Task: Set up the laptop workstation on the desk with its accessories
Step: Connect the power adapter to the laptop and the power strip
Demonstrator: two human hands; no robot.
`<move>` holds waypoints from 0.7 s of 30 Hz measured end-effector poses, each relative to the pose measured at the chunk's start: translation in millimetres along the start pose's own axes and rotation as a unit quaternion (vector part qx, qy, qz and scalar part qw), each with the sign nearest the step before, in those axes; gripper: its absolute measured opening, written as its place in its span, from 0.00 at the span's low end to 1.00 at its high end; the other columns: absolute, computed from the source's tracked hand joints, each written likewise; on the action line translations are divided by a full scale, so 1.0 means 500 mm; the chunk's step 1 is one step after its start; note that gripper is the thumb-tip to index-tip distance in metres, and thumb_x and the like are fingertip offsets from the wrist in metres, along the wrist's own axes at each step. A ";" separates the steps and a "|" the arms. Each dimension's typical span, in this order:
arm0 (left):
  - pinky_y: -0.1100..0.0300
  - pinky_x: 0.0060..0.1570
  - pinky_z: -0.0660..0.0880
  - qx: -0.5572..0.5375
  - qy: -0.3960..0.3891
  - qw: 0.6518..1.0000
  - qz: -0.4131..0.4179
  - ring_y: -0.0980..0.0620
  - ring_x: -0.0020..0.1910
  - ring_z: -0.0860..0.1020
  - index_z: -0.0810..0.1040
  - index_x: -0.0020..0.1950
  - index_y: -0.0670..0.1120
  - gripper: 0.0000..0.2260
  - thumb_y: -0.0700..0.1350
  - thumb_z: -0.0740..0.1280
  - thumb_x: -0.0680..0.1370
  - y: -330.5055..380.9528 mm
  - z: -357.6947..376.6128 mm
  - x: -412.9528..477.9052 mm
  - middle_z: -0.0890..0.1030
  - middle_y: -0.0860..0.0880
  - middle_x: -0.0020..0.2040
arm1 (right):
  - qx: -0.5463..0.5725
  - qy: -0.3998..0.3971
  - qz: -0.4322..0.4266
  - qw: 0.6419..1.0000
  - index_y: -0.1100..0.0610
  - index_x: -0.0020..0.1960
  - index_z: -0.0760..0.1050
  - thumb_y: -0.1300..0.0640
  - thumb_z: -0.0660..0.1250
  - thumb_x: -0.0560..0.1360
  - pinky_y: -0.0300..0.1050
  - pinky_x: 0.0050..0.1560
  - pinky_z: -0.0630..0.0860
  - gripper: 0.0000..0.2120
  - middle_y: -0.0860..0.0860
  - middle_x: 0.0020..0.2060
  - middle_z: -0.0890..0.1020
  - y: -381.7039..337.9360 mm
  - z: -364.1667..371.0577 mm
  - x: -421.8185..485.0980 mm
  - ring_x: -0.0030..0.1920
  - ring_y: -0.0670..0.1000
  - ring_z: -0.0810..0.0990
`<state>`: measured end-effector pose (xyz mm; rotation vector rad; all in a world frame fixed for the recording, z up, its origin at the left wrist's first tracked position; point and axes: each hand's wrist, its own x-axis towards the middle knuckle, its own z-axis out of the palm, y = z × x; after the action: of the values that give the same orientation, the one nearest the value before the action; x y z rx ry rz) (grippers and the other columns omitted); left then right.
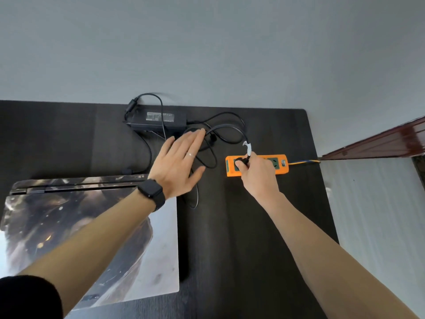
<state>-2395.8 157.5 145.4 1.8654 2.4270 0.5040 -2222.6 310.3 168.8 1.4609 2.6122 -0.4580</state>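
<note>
Right hand (257, 171) is closed around a black plug (241, 162), which I see pressed against the left end of an orange power strip (279, 167). Whether the plug is fully seated I cannot tell, as the fingers cover the socket. The strip lies flat on the dark surface (264, 238), close to its right edge, with a striped lead running off to the right.

From the plug a black cable (232, 127) with a white tag rises, loops back across the surface and reaches the black power adapter (158, 122), which rests at the far edge of the surface against the wall (207, 47).

Left hand (178, 164) is spread wide, palm down, holding nothing. I note it hovers above the loose cable coils, between the adapter and the closed laptop (128, 261); contact with the cable cannot be confirmed. A dark watch (150, 192) sits on that wrist and a ring shows on one finger.

The laptop lies shut on the left part of the surface, lid patterned, directly under the left forearm and well apart from the power strip. A thinner cable from the adapter leads to the laptop's rear edge.
</note>
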 end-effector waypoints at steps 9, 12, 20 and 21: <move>0.39 0.76 0.50 0.050 -0.085 0.995 0.002 0.46 0.80 0.49 0.43 0.81 0.49 0.45 0.65 0.62 0.75 -0.003 -0.006 -0.027 0.50 0.50 0.82 | 0.004 -0.006 0.030 1.000 0.60 0.57 0.75 0.48 0.62 0.83 0.47 0.46 0.77 0.15 0.53 0.42 0.80 -0.020 0.010 -0.003 0.49 0.55 0.83; 0.44 0.72 0.59 0.046 -0.095 0.993 -0.048 0.43 0.72 0.69 0.44 0.81 0.50 0.42 0.64 0.62 0.76 -0.005 -0.006 0.014 0.74 0.50 0.70 | 0.005 -0.013 0.035 0.999 0.59 0.58 0.74 0.48 0.62 0.83 0.43 0.42 0.71 0.14 0.53 0.43 0.80 -0.024 0.008 0.003 0.49 0.54 0.82; 0.50 0.60 0.63 0.149 -0.174 0.973 0.016 0.45 0.48 0.80 0.71 0.61 0.44 0.17 0.56 0.57 0.83 -0.012 -0.019 0.159 0.84 0.49 0.45 | 0.077 0.026 0.042 0.996 0.55 0.53 0.73 0.47 0.63 0.83 0.31 0.31 0.60 0.11 0.49 0.38 0.80 -0.003 0.039 -0.007 0.36 0.48 0.76; 0.50 0.60 0.64 0.150 -0.190 0.970 0.038 0.45 0.50 0.80 0.70 0.63 0.45 0.19 0.59 0.58 0.82 -0.016 -0.019 0.166 0.83 0.49 0.49 | 0.081 0.031 0.041 0.995 0.55 0.53 0.74 0.47 0.63 0.83 0.31 0.31 0.59 0.11 0.49 0.38 0.80 -0.001 0.041 -0.005 0.35 0.47 0.75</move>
<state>-2428.5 232.2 165.9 1.9424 2.2736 -0.2196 -2222.8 301.5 149.9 1.6504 2.6033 -0.6388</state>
